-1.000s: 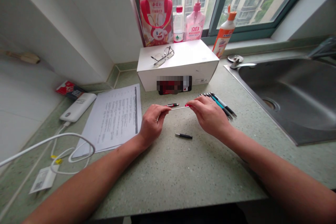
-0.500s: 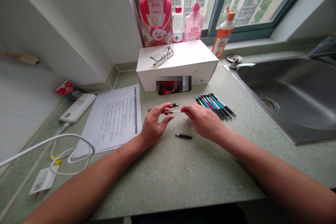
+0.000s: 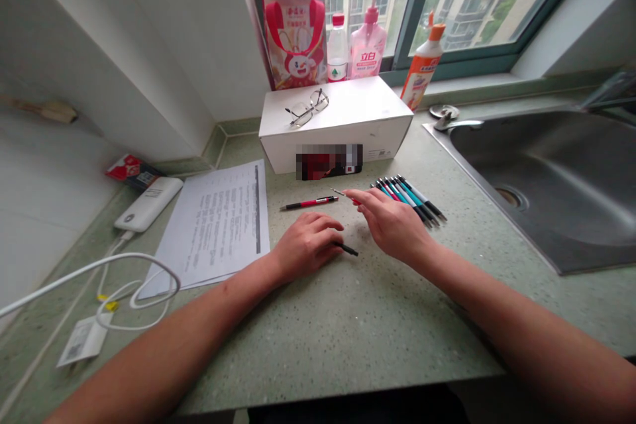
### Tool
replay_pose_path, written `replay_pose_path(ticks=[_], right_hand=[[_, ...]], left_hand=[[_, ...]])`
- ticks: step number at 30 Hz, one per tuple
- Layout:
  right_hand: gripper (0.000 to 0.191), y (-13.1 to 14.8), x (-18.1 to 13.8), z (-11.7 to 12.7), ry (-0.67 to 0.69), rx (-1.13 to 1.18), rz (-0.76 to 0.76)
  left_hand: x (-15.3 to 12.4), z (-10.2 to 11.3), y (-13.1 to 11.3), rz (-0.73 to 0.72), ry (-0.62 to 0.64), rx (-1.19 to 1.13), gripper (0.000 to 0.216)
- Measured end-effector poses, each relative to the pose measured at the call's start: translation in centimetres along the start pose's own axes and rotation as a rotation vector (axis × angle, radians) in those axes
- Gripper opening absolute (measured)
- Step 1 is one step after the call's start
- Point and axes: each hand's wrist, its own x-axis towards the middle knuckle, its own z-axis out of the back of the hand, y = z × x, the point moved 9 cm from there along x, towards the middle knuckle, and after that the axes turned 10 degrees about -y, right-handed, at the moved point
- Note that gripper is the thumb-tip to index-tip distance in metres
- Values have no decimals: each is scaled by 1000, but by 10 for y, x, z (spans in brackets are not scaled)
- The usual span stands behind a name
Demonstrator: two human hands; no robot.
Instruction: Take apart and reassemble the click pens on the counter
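On the counter (image 3: 348, 344), left of the sink (image 3: 571, 165) and in front of the white box (image 3: 348, 112) at the back edge, the papers (image 3: 218, 218) and the row of pens (image 3: 412, 199) lie as before. A second ago both hands held the thin refill (image 3: 342, 194) between them. Now the left hand (image 3: 305, 244) has let go and come down flat near the middle of the counter, fingertips on the black pen piece (image 3: 349, 250); whether it grips it I cannot tell. The right hand (image 3: 392, 225) alone pinches the refill, just above the counter. The red pen (image 3: 308, 203) lies untouched beyond the left hand, so the work has turned to the black piece.
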Motion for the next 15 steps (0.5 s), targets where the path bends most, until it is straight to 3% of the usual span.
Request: replay_pose_path(ticks=[4, 7, 10, 15], right_hand=[[47, 1, 1, 3, -2, -67, 45], [50, 3, 1, 2, 20, -108, 68], [51, 3, 0, -1, 50, -127, 74], [53, 2, -1, -3, 70, -143, 79]], left_hand=[[-7, 31, 32, 317, -328, -30, 11], [-17, 44, 49, 469, -488, -53, 13], [-20, 49, 53, 502, -539, -55, 13], [-17, 46, 50, 474, -517, -74, 11]])
